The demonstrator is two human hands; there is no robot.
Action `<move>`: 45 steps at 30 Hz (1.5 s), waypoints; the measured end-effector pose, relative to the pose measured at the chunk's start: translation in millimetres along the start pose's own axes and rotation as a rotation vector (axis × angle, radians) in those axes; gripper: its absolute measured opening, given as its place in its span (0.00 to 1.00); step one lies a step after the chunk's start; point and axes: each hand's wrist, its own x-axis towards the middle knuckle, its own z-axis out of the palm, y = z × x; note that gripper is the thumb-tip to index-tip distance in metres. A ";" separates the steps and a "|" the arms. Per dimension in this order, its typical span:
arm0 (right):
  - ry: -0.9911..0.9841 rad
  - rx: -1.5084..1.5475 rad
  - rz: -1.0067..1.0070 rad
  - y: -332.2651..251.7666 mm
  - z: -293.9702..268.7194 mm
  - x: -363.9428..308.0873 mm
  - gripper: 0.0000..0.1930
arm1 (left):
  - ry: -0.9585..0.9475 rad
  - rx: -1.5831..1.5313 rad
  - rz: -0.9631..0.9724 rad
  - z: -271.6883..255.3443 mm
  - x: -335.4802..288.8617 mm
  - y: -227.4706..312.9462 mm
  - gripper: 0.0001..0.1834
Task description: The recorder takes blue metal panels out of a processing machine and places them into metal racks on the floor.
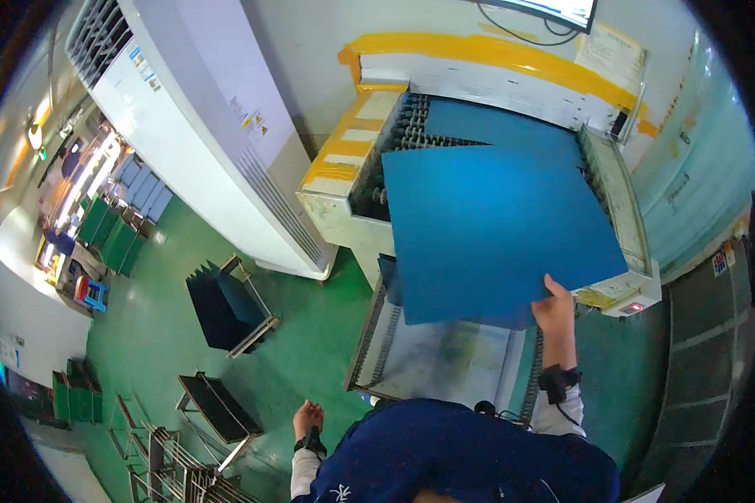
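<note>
A large flat blue panel (495, 226) hangs tilted in front of me, over the near end of a roller conveyor machine (325, 197). My right hand (555, 310) grips its near edge close to the right corner, thumb on top; the fingers underneath are hidden. Behind it, a second blue panel (503, 126) lies on the rollers, partly covered by the first. Low at my left side, away from the machine, my left hand (308, 417) has its fingers curled in, and nothing shows in it.
Below the held panel stands a rack (445, 360) with toothed side rails. A white cabinet-like unit (201, 134) rises on the left. On the green floor are a rack of dark panels (226, 306), another dark rack (218, 407) and metal frames (172, 465). A distant person (71, 247) stands far left.
</note>
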 end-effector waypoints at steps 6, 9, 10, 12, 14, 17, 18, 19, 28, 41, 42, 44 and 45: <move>0.093 0.052 0.133 36.7 5.9 15.3 0.09 | 0.153 0.020 0.074 22.0 5.5 -1.4 0.16; 0.035 0.160 0.138 50.1 11.7 14.2 0.09 | 0.110 -0.044 0.038 28.5 -0.1 -4.5 0.19; 0.056 0.172 0.144 55.3 11.5 18.5 0.08 | 0.176 0.032 0.036 30.5 -2.8 -6.9 0.20; 0.016 0.226 0.144 64.3 21.2 18.7 0.07 | 0.199 0.028 0.043 21.4 -7.1 -7.6 0.20; -0.022 0.277 0.140 69.1 18.9 25.9 0.06 | 0.227 0.031 -0.025 11.0 -8.4 -3.6 0.19; 0.046 0.283 0.100 73.0 19.0 39.6 0.07 | 0.174 -0.037 -0.050 7.2 -8.8 -1.8 0.18; 0.058 0.261 0.100 64.0 30.7 33.9 0.10 | 0.174 -0.032 -0.051 5.9 -7.7 -1.8 0.18; 0.071 0.238 0.101 58.4 37.2 31.6 0.13 | 0.186 -0.013 -0.046 4.5 -6.6 -2.3 0.17; -0.069 -0.189 0.287 68.0 27.0 71.0 0.27 | 0.027 0.042 -0.141 -11.6 15.0 -0.4 0.11; -0.162 -0.215 0.370 65.9 26.9 87.0 0.32 | 0.160 0.164 -0.038 3.1 -6.6 -4.8 0.17; -0.176 -0.205 0.365 65.7 27.1 87.1 0.31 | 0.169 0.163 -0.036 4.0 -7.6 -5.6 0.17; -0.186 -0.196 0.376 65.2 27.0 88.9 0.31 | 0.341 0.116 -0.010 8.7 -8.5 -6.6 0.19; -0.185 -0.169 0.368 64.2 27.3 91.5 0.31 | 0.358 0.116 -0.011 12.3 -8.7 -6.1 0.19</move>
